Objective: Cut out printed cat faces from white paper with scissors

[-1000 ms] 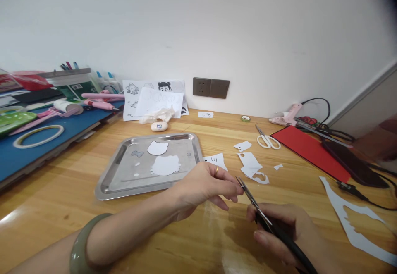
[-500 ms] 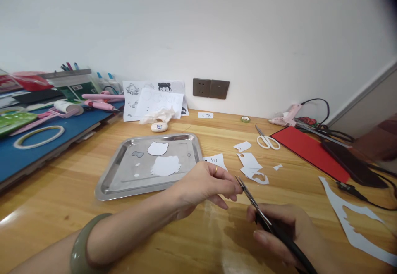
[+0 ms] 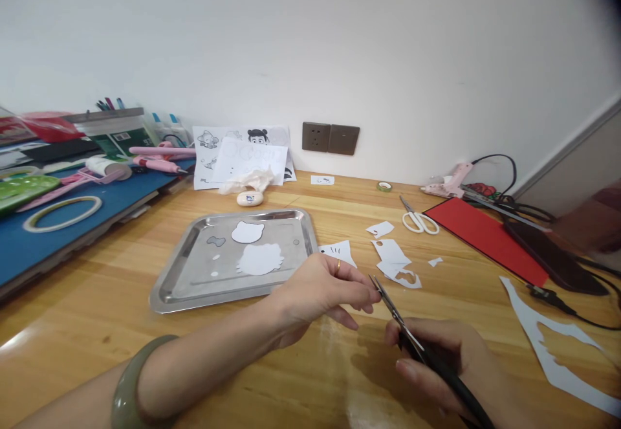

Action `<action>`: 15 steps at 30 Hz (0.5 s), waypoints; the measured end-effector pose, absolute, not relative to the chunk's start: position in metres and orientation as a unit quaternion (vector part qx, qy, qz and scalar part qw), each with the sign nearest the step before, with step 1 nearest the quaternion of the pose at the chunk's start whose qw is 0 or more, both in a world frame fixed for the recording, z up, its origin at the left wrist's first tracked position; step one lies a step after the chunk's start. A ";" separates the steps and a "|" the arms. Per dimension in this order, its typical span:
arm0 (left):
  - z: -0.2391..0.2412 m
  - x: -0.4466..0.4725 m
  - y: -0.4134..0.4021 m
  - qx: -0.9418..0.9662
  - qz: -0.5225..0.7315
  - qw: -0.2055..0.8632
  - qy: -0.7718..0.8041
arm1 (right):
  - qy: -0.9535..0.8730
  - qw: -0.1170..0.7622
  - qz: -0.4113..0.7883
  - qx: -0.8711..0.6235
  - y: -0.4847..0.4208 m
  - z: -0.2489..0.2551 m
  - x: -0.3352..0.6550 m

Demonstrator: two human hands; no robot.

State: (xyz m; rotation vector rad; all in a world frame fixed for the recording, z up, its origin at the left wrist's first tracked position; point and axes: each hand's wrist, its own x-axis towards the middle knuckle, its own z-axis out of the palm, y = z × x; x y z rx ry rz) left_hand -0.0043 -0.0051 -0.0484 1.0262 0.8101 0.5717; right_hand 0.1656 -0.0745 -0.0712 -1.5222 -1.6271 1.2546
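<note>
My right hand (image 3: 451,358) grips black-handled scissors (image 3: 412,341), their blades pointing up and to the left. The blade tips are right beside the fingertips of my left hand (image 3: 334,290). Thumb and forefinger of that hand are pinched together; what they hold is too small and hidden to name. Behind the left hand lies a paper scrap (image 3: 338,250) with black marks, partly covered. A metal tray (image 3: 165,296) to the left carries a white cat-head cutout (image 3: 247,231), a larger white cutout (image 3: 261,259), a grey bow cutout (image 3: 216,241) and small white ovals.
Paper scraps (image 3: 391,253) and white-handled scissors (image 3: 420,223) lie beyond my hands. To the right are a red sheet (image 3: 485,238), a pink glue gun (image 3: 449,183), cables and a large cut sheet (image 3: 557,367). A blue mat (image 3: 116,206) with tools is at left.
Both hands and the scissors stay in nearly the same place. A dark speck at my left fingertips shows less clearly now.
</note>
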 end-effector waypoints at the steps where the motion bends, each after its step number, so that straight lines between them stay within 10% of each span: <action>1: -0.048 -0.004 -0.005 0.470 0.263 0.756 0.371 | -0.609 0.293 0.473 -0.565 -0.075 -0.072 0.166; 15: -0.049 -0.004 -0.006 0.472 0.258 0.757 0.371 | -0.601 0.304 0.479 -0.563 -0.076 -0.076 0.166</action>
